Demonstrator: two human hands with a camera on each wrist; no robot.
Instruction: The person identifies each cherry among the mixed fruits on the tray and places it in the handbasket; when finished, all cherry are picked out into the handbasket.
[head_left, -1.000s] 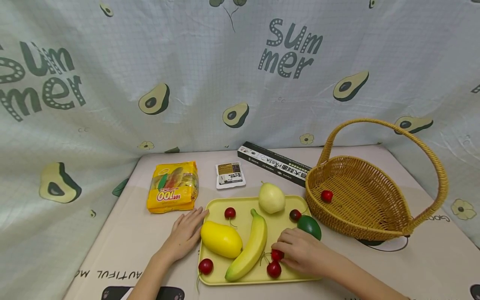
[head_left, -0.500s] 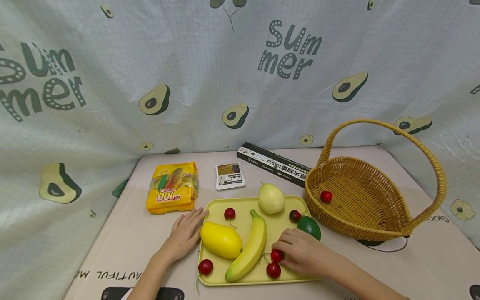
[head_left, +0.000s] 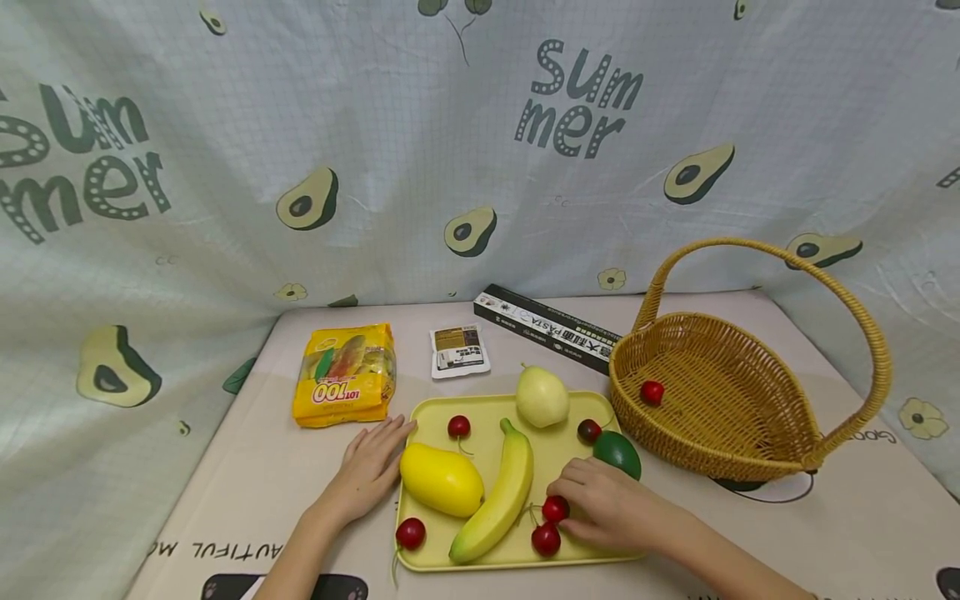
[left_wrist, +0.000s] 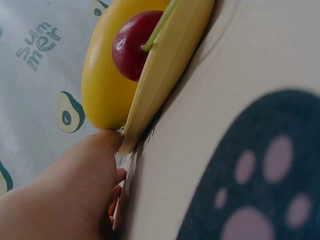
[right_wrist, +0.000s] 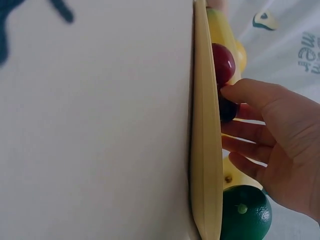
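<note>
A yellow tray [head_left: 480, 568] bears a banana [head_left: 498, 500], a yellow mango-like fruit [head_left: 442, 480], a pale pear [head_left: 542, 397], a dark green fruit [head_left: 617, 454] and several cherries. My left hand [head_left: 367, 471] rests along the tray's left side, fingers stretched toward its far corner; in the left wrist view its thumb touches the rim. Over the tray's right half, my right hand [head_left: 607, 504] pinches a cherry [head_left: 555, 509] between thumb and fingers. That cherry looks dark [right_wrist: 227, 107] in the right wrist view. Another cherry [head_left: 546, 540] lies right beside it.
A wicker basket [head_left: 712, 462] with a tall handle stands to the right, a small red fruit [head_left: 652, 392] inside. Behind the tray lie a yellow snack bag [head_left: 345, 375], a white sachet [head_left: 460, 352] and a long pasta box [head_left: 543, 327]. A printed curtain [head_left: 375, 150] hangs behind.
My right hand has shifted very slightly to the right, so a little more of the cherry shows. The left hand stays where it was.
</note>
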